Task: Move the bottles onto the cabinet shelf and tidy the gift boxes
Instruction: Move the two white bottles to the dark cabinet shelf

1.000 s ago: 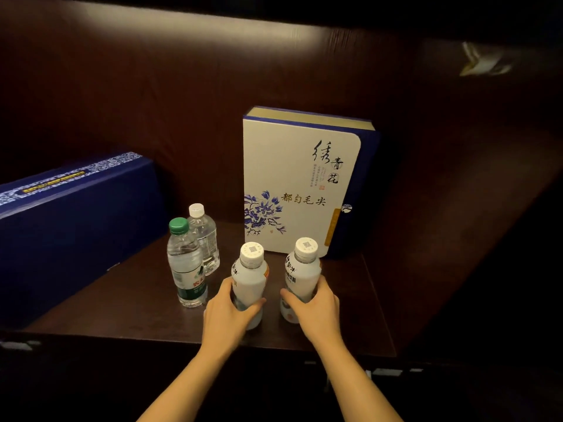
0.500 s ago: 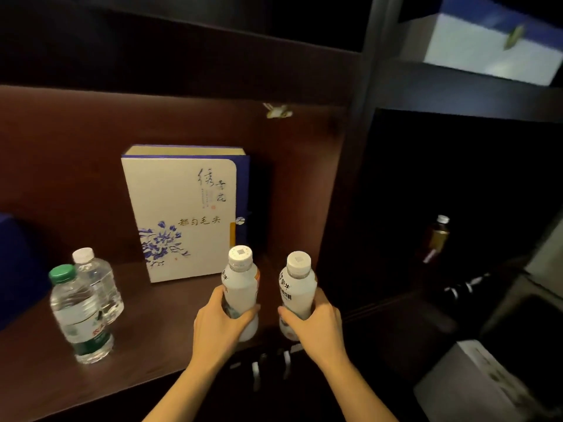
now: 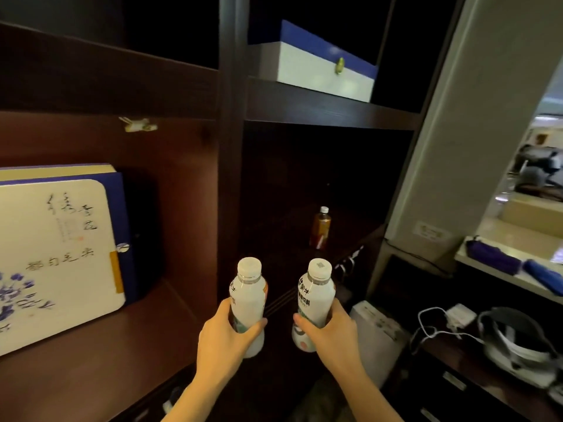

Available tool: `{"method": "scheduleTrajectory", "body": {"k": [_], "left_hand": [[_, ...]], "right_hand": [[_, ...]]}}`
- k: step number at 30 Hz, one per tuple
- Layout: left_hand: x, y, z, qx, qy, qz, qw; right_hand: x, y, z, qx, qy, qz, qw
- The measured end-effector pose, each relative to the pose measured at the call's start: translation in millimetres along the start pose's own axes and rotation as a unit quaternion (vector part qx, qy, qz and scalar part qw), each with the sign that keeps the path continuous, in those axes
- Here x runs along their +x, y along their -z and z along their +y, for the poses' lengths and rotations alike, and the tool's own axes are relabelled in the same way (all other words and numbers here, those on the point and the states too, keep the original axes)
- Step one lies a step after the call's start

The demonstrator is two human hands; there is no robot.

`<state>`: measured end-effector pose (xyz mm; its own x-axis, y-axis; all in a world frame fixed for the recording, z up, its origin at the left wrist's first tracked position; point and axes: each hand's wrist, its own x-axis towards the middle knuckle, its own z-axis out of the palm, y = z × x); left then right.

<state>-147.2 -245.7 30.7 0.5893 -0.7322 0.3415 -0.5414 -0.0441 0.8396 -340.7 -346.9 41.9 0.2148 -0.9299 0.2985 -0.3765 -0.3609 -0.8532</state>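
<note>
Two white bottles are in my grip, one per hand, seen from the head camera looking down and forward. My left hand (image 3: 227, 336) is wrapped around the lower body of the left bottle (image 3: 248, 303); my right hand (image 3: 330, 332) is clamped the same way on the right bottle (image 3: 315, 300). Both stand upright, caps up, held in the air in front of the dark divider between two cabinet bays. To the left, a white gift box (image 3: 58, 251) with blue flowers stands on the left shelf (image 3: 100, 354). Ahead, in the darker right bay, a small amber bottle (image 3: 320, 228) stands alone (well apart from mine). A blue-and-white gift box (image 3: 316, 63) sits on the shelf above. To place these well, I would keep them vertical, clear the divider, and set them down near the amber bottle without knocking it.
</note>
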Motion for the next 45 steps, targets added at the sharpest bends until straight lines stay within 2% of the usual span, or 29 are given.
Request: {"method": "scheduleTrajectory", "body": {"k": [9, 21, 27, 32, 38, 45], "left_hand": [[45, -93, 29, 0.032, 0.009, -0.026, 0.999], [132, -205, 34, 0.061, 0.068, 0.044, 0.995], [181, -227, 23, 0.053, 0.085, 0.067, 0.993], [225, -238, 5, 0.013, 0.135, 0.075, 0.988], [257, -245, -12, 0.018, 0.11, 0.102, 0.989], [275, -248, -22, 0.03, 0.129, 0.135, 0.982]], "right_hand": [[61, 48, 56, -0.013, -0.031, 0.039, 0.999], [212, 56, 130, 0.016, 0.012, -0.052, 0.998], [271, 35, 145, 0.024, 0.024, -0.078, 0.996], [314, 6, 149, 0.023, 0.028, -0.09, 0.995], [355, -25, 155, 0.015, 0.032, -0.104, 0.994], [392, -54, 164, 0.042, 0.042, -0.152, 0.987]]}}
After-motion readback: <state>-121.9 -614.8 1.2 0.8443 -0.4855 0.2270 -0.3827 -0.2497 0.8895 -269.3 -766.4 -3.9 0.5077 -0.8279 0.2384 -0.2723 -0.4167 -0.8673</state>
